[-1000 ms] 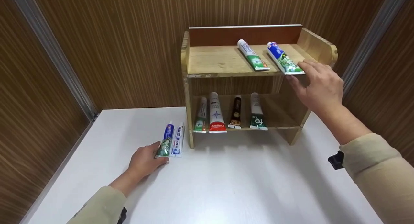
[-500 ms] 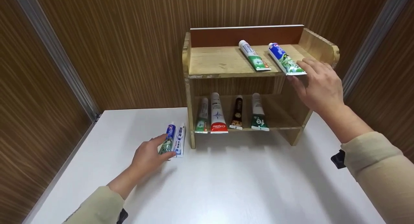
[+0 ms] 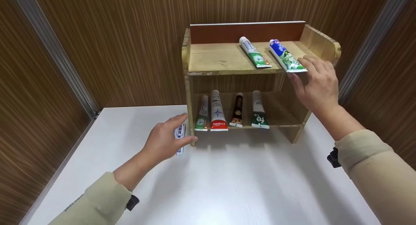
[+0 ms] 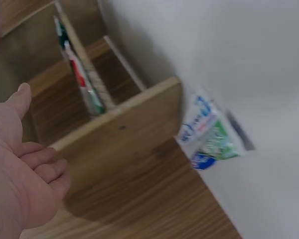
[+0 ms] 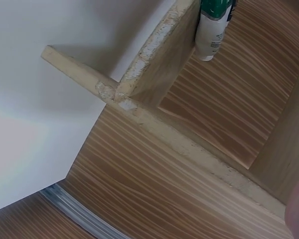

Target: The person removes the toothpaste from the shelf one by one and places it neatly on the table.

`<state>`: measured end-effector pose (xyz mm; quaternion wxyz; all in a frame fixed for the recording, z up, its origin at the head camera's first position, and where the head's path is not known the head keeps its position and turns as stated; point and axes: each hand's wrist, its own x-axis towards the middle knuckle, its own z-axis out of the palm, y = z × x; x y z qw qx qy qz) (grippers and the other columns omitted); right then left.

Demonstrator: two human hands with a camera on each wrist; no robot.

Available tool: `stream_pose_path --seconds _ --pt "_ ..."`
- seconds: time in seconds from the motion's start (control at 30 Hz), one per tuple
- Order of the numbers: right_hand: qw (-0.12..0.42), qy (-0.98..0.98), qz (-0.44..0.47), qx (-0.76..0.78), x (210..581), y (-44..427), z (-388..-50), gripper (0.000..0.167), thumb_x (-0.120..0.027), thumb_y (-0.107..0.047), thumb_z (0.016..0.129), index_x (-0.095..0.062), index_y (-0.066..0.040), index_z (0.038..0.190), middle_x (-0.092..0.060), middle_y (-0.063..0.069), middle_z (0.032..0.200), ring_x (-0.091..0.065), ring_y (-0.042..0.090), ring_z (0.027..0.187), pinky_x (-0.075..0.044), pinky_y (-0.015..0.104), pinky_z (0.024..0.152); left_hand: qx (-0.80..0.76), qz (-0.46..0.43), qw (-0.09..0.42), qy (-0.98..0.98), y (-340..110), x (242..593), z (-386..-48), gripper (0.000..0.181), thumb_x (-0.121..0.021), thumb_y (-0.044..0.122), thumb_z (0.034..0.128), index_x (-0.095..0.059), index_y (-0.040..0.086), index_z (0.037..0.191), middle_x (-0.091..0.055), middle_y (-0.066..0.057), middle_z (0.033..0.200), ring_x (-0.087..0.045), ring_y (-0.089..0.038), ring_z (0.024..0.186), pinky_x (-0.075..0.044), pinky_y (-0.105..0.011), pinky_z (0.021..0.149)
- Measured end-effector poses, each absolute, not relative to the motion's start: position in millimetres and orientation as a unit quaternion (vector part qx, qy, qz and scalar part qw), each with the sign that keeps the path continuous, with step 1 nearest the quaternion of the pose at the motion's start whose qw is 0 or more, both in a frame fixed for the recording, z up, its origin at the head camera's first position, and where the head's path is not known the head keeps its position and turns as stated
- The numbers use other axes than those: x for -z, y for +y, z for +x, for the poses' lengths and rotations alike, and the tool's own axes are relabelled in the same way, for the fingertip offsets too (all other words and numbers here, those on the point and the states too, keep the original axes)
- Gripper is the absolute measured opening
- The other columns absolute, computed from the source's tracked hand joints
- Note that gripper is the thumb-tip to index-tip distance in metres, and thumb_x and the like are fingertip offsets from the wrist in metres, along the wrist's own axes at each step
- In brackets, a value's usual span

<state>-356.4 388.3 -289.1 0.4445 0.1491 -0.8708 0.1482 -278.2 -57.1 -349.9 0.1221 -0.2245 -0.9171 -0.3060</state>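
One blue-green tube lies between right thumb and fingers.

- Left sleeve of plain, pale khaki-green cloth, with a broad, loose cuff at the wrist
- Small dark marking near that sleeve's outer edge, too small to read
- Right sleeve of similar cloth, looking more beige, creased below the cuff
- Small, black, angular device jutting from beneath the left cuff
- Matching black, blocky device beneath the right cuff
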Motion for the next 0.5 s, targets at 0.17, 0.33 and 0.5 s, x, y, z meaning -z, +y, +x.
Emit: stream_pose_path --seconds 0.17,0.33,0.5 --pt "0.444 -0.871 0.143 -0.151 289.2 388.4 -357.1 0.056 -0.062 -0.045 0.105 -0.065 -0.003 0.14 -0.064 0.02 0.142 -0.055 0.041 0.134 -0.036 0.051 0.12 0.309 -0.275 0.133 -0.9 -34.3 324.6 -271.6 0.081 -0.088 0.037 0.0877 -0.055 0.005 0.154 -0.056 -0.011 0.155 -0.052 -0.029 0.145 -0.045 -0.045 0.115" --pt "0.442 -0.874 0.138 -0.149 288.7 388.1 -357.0 0.058 -0.06 -0.048 0.105 -0.064 -0.004 0.142 -0.064 0.019 0.144 -0.054 0.04 0.137 -0.035 0.05 0.121 0.3 -0.314 0.137 -0.89 -12.3 298.4 -268.8 0.08 -0.085 0.04 0.0912 -0.052 0.007 0.156 -0.054 -0.006 0.158 -0.05 -0.022 0.147 -0.045 -0.043 0.116" --pt "0.444 -0.872 0.14 -0.151 290.3 387.5 -356.3 0.057 -0.061 -0.048 0.105 -0.065 -0.004 0.141 -0.064 0.019 0.143 -0.055 0.039 0.136 -0.035 0.05 0.121 0.296 -0.335 0.148 -0.882 6.5 272.7 -270.0 0.079 -0.081 0.042 0.0942 -0.049 0.008 0.159 -0.051 -0.004 0.16 -0.046 -0.019 0.149 -0.041 -0.041 0.12"
